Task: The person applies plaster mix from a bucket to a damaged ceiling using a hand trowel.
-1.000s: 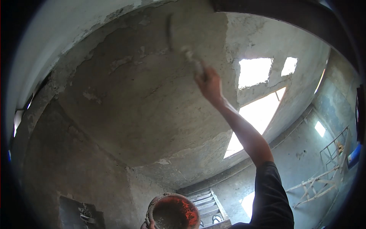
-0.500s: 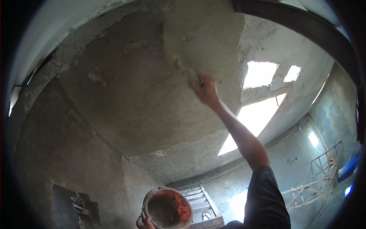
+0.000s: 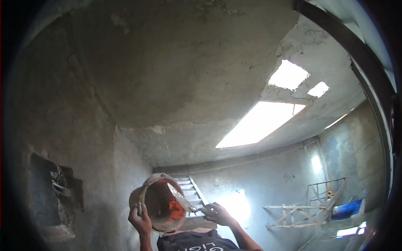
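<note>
My left hand (image 3: 140, 218) is closed on the rim of a round bucket (image 3: 148, 196), tilted so that its red-and-grey inside faces the camera. On the right, my right hand (image 3: 215, 214) is closed round the handle of a trowel (image 3: 181, 198). The trowel's pale, smeared blade reaches over the bucket's mouth. Whether the blade touches the inside cannot be made out. Both hands are low in the view, in front of a dark shirt (image 3: 201, 241) with light lettering.
A rough plastered wall (image 3: 167, 75) rises above, with a large bright opening (image 3: 259, 124) and two smaller ones. Behind the bucket stands a ladder (image 3: 191, 190). Metal scaffolding (image 3: 293, 215) and a blue object (image 3: 346, 210) are at the right. A recess (image 3: 44, 192) is at the left.
My right hand has come down from the upper wall to the bucket with the trowel. The bucket shows higher and further left, and the view has shifted.
</note>
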Demonstrator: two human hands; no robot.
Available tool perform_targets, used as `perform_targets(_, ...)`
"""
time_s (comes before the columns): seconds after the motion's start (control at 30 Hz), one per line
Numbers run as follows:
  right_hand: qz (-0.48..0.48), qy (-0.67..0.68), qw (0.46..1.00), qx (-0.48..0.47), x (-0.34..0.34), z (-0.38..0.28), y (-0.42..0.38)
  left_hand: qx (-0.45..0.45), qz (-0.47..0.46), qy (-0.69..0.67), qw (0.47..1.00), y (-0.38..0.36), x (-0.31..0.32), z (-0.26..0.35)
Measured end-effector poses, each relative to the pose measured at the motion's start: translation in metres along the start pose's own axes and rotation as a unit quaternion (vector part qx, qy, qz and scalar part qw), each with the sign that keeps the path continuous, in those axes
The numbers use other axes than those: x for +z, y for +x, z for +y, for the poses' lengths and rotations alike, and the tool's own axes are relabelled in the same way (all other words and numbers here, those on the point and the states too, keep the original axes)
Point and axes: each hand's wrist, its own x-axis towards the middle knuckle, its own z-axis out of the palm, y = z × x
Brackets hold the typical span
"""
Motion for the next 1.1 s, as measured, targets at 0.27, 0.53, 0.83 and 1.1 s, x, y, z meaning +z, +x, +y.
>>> perform_targets(0.27,-0.016,0.044,0.994,0.098,0.02,-0.013,-0.053,0.031,-0.076,0.085,0.993,-0.003,-0.019,0.02)
perform_targets(0.53,-0.085,0.021,0.979,0.182,0.029,-0.042,-0.031,0.061,-0.121,0.14,0.981,0.009,-0.027,0.005)
perform_targets(0.83,-0.163,-0.147,0.975,0.032,0.047,-0.054,0.013,0.153,-0.151,0.085,0.973,0.031,-0.048,0.011)
perform_targets(1.1,-0.229,-0.199,0.937,-0.172,0.059,-0.044,0.037,0.184,-0.133,0.076,0.971,0.035,-0.068,0.035)
